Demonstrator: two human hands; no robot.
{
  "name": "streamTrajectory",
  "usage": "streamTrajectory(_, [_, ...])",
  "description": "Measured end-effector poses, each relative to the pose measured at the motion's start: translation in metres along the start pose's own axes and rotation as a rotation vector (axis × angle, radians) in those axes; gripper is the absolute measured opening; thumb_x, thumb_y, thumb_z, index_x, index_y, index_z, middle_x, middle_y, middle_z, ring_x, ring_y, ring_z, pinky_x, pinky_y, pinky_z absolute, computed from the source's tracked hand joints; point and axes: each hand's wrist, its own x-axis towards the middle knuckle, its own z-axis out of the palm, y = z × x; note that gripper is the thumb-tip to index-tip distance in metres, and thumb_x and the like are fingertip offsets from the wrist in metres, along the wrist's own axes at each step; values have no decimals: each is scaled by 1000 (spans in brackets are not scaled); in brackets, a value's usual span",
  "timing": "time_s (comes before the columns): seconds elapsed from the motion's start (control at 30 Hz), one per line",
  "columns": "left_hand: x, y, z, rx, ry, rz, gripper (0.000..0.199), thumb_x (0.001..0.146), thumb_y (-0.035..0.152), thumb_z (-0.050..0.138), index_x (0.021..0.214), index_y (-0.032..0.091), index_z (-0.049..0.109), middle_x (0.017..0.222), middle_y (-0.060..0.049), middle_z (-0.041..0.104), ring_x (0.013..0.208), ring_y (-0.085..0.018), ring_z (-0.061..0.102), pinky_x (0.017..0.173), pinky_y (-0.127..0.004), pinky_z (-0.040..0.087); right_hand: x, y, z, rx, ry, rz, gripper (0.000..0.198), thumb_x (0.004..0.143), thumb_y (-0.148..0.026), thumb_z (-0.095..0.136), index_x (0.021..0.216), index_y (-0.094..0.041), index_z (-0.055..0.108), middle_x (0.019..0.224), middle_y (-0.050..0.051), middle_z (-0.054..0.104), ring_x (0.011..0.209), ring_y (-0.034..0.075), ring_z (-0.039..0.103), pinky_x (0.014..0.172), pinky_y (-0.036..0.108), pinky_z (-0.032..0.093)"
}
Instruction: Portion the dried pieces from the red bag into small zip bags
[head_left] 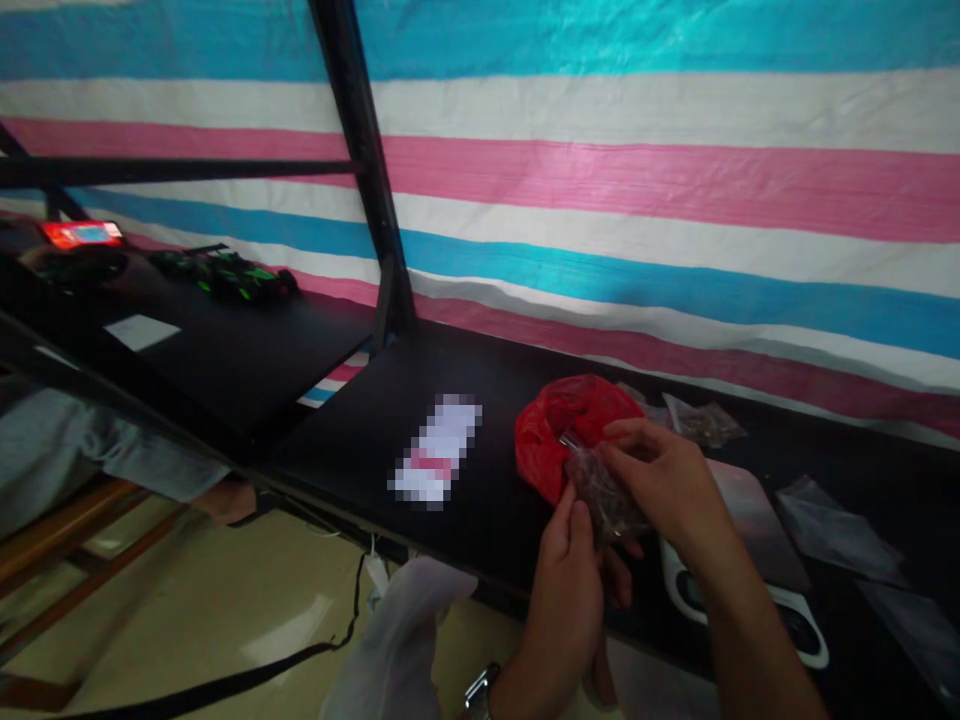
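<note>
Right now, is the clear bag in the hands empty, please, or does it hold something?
It holds something: brownish contents show through the clear bag; how full, I cannot tell.

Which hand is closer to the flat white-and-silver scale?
Right. The right hand is just left of the scale, its forearm crossing over it; the left hand is farther left.

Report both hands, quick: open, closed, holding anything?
Left hand: closed, holding a small clear plastic bag.
Right hand: closed, pinching the same bag.
</note>
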Motion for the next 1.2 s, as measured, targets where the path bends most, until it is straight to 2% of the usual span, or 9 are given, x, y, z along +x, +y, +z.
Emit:
streamTrajectory(0.27, [2,-5,-2,-27,-74,-59,103,83,76,65,158,10,40,71,-2,70,39,-10,49,42,-23,31,4,5,-2,-89,-38,-15,17,70,-32,75,83,-22,76,76,6,78,70,24,72,64,36,54])
streamTrajectory(0.5, [3,-3,-8,35,-136,-57,85,89,72,63,147,10,54,75,-4,71,41,-9,48,46,-24,35,2,5,-1,-63,-51,-35,15,71,-33,74,82,-23,74,75,5,78,71,24,73,66,36,56])
streamTrajectory(0.63, [3,1,-8,64,-64,-39,89,91,68,63,157,10,45,73,-2,69,43,-10,49,46,-23,35,0,4,-4,-21,-61,-14,16,72,-34,74,84,-23,73,75,4,77,69,23,73,63,34,56])
streamTrajectory(0.77, [0,4,-10,174,-30,11,87,98,61,59,169,20,30,75,0,68,47,-10,51,47,-21,36,0,5,-16,54,-102,0,22,73,-36,76,91,-23,74,78,4,78,70,22,73,64,33,57])
streamTrajectory(0.9, [-4,9,-15,353,-25,90,74,104,53,55,169,26,33,82,-1,69,55,-11,55,51,-21,40,-1,8,-31,123,-128,-24,32,73,-44,85,94,-23,75,82,5,79,75,22,74,71,34,59])
streamTrajectory(1.0, [-5,16,-17,465,-23,209,67,104,46,55,166,27,41,85,-4,73,75,-18,69,65,-26,52,-3,7,-38,212,-111,-62,41,70,-49,91,98,-23,76,85,5,80,82,22,75,77,34,60])
streamTrajectory(1.07, [-5,19,-19,544,-44,347,60,105,39,52,164,27,46,106,-10,79,104,-24,74,86,-34,59,-7,6,-40,268,-119,-86,44,69,-52,92,98,-23,75,87,5,80,83,22,75,78,33,60])
streamTrajectory(1.13, [-3,20,-22,641,-89,496,55,107,31,44,162,28,48,138,-12,72,132,-25,66,108,-40,55,-13,4,-41,298,-129,-109,43,71,-53,92,98,-24,74,89,5,80,85,22,75,79,33,60])
streamTrajectory(1.2, [-1,18,-24,744,-135,613,55,109,25,38,163,30,46,156,-11,61,144,-23,59,117,-42,49,-18,3,-43,306,-130,-136,38,75,-51,90,97,-25,74,90,5,80,86,22,76,80,33,60])
